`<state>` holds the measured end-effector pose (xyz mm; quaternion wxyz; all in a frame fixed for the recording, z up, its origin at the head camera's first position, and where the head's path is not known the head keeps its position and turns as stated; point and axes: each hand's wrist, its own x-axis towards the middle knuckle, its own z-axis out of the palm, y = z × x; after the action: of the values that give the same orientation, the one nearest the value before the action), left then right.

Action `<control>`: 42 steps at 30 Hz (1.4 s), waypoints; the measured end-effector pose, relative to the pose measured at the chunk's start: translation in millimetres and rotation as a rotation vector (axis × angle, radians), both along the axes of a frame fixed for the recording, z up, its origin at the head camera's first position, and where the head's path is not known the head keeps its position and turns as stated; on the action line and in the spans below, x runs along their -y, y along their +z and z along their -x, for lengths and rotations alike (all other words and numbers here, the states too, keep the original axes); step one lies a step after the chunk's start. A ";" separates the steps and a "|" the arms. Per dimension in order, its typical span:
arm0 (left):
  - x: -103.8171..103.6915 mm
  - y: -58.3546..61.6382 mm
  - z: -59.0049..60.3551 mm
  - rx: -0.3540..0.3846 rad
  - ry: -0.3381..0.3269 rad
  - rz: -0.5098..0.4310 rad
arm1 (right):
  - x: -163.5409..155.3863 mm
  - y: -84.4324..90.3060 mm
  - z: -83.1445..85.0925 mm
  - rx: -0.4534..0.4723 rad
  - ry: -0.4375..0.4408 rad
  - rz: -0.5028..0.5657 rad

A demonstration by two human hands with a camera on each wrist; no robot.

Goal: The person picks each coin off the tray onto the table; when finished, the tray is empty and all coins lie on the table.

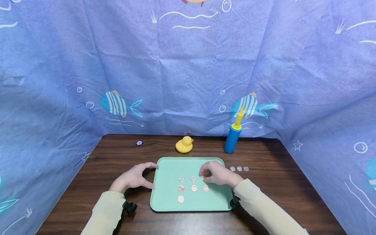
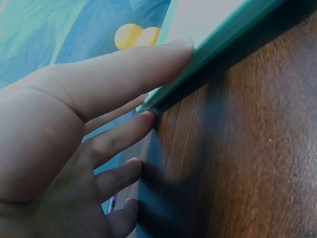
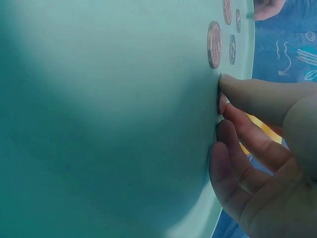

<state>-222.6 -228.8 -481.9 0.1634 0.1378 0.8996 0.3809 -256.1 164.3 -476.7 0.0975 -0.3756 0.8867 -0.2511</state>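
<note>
A pale green tray [image 1: 167,168] lies on the table with several coins on it. In the head view two silver coins, one of them this coin [image 1: 193,179], form the upper row, with copper-coloured coins such as this one [image 1: 194,188] below. My right hand [image 1: 215,173] is over the tray's right half. Its thumb and fingertips pinch a copper-coloured coin [image 3: 222,101] at the tray surface, partly hidden by the thumb. My left hand [image 1: 133,178] rests at the tray's left edge, its thumb and index finger spread and touching the rim.
Three silver coins [image 1: 239,168] lie in a row on the table right of the tray. Behind it sit a yellow rubber duck [image 1: 184,145], a blue hand pump [image 1: 232,138] with a yellow nozzle, and a poker chip [image 1: 139,143]. A blue fish-print curtain [image 1: 188,81] encloses the table.
</note>
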 end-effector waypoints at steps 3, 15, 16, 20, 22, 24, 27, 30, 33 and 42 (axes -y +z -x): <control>0.0 0.2 0.0 -0.002 0.002 0.005 | 1.5 1.4 -0.1 -0.009 -0.005 -0.012; 0.1 -0.8 -0.7 0.003 0.009 0.006 | 3.3 3.9 -0.9 0.040 -0.007 -0.052; 0.2 -1.0 -0.7 0.004 0.010 0.007 | 3.5 3.6 -0.9 0.037 -0.008 -0.054; 0.0 -1.5 -1.1 0.006 0.010 0.002 | 2.1 2.3 -1.0 0.014 -0.002 -0.040; -0.1 -1.5 -1.1 0.005 0.008 -0.001 | 1.0 1.1 -1.0 0.004 -0.004 -0.030; -0.5 -1.0 -1.2 0.003 0.007 -0.003 | -0.2 0.3 -0.8 -0.001 -0.008 -0.022; -0.6 -0.6 -1.1 0.002 0.010 -0.002 | -1.5 -0.2 -0.4 -0.010 -0.007 -0.011; -0.5 -0.5 -0.7 0.004 0.010 0.003 | -2.6 -0.4 0.5 -0.014 -0.001 -0.003; -0.2 -0.6 -0.4 0.005 0.009 0.008 | -3.4 -0.4 1.4 -0.008 0.005 0.003; -0.5 0.1 -0.3 0.007 0.011 0.021 | -10.9 5.6 2.1 0.077 -0.032 0.056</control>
<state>-222.3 -228.3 -481.7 0.1660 0.1300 0.9037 0.3727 -258.2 175.3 -471.1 0.1170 -0.3539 0.8809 -0.2918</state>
